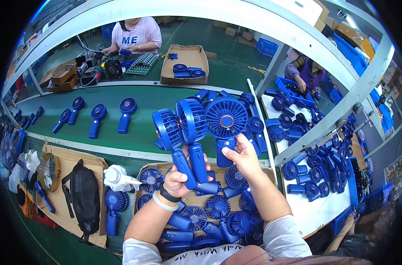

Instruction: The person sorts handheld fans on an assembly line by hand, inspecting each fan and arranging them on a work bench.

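My left hand (176,183) is closed round the handles of two blue handheld fans, one with its cage turned aside (165,129) and another beside it (192,121). A third handheld fan (226,121), facing me, is gripped at its handle by my right hand (245,155), thumb on the front. All three are held up over the near edge of the green conveyor belt (77,132). Below my arms, a cardboard box (139,183) holds many similar fans (194,217), lying jumbled.
Several fans lie spaced along the belt; more are heaped at its right end. A white table (305,212) on the right carries piles of fans. To the left are a black bag (85,198) and a white bottle (117,176). A metal frame (271,73) spans overhead. Co-workers sit across and right.
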{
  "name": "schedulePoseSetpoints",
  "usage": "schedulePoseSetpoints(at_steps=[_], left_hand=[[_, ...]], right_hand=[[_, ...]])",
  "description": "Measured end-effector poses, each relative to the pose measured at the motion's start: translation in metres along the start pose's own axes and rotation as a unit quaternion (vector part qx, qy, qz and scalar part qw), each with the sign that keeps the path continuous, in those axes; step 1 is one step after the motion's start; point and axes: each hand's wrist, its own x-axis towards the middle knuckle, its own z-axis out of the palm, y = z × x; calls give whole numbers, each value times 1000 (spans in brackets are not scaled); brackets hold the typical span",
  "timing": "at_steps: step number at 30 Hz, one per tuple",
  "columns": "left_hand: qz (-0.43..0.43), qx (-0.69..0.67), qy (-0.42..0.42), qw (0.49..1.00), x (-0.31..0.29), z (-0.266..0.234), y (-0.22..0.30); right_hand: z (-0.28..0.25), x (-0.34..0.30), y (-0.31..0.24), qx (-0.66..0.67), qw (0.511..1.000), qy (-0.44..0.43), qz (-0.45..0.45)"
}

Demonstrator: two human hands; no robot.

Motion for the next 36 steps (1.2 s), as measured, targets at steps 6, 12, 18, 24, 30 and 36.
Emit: schedulePoseSetpoints(at_steps=[6,12,18,24,30,36], left_hand=[[11,38,40,998,3,9,-1],[0,96,78,992,0,4,-2],[-39,9,36,999,3,14,-3],[-60,64,0,996,-4,11,3],[40,850,81,518,-10,92,-34],[-118,833,-25,540,-40,181,16]], right_hand=[[-1,-1,0,17,1000,-2,7],[-1,-3,1,57,998,-7,4],[5,-15,-2,-209,976,-11,-62],[10,-27,-16,-337,918,-140,-157],[21,-32,20,292,941,-152,75],[8,-49,4,549,803,-181,146]])
